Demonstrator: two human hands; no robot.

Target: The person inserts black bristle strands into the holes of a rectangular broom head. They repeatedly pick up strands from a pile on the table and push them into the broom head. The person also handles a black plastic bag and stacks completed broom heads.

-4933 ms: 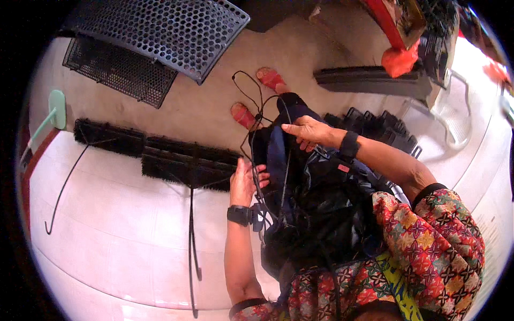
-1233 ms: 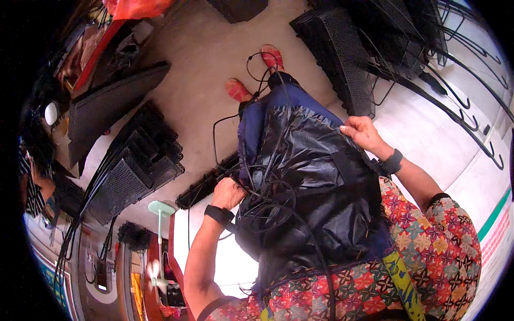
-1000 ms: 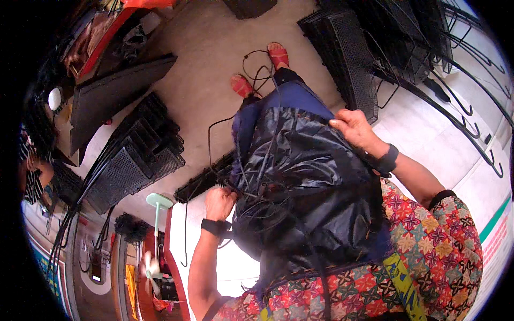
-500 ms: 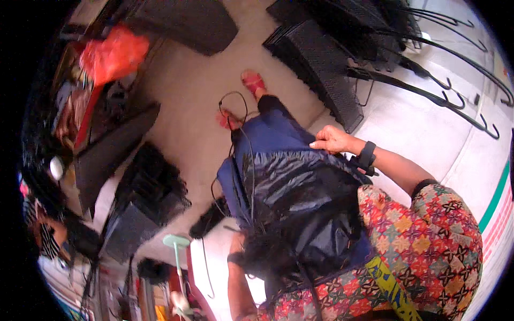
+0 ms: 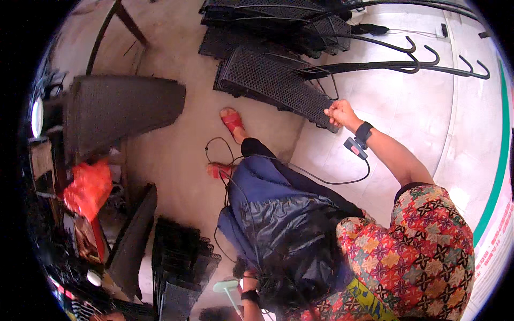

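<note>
My right hand (image 5: 342, 113) reaches forward, its fingers curled closed over the near right end of a stack of black mesh panels (image 5: 273, 83). Whether the fingertips grip a panel or only rest over it, I cannot tell. A black strap with a small device (image 5: 355, 147) and a cable is on that wrist. Low in the picture, my left hand (image 5: 250, 279) is mostly hidden beside a dark fuzzy shape, so its fingers do not show. Across my lap lies a shiny black cloth (image 5: 289, 224) over blue fabric (image 5: 257, 179).
Long black rods with hooked ends (image 5: 412, 66) jut right over the white floor. More black panels (image 5: 182, 267) stand at lower left, near a pale green stand (image 5: 226, 287). A red plastic bag (image 5: 88, 187) sits at left by a large dark panel (image 5: 126, 109).
My right hand has left the black cloth on my lap and stretched forward to the mesh panels. The whole view has shifted, and my left hand is now more hidden.
</note>
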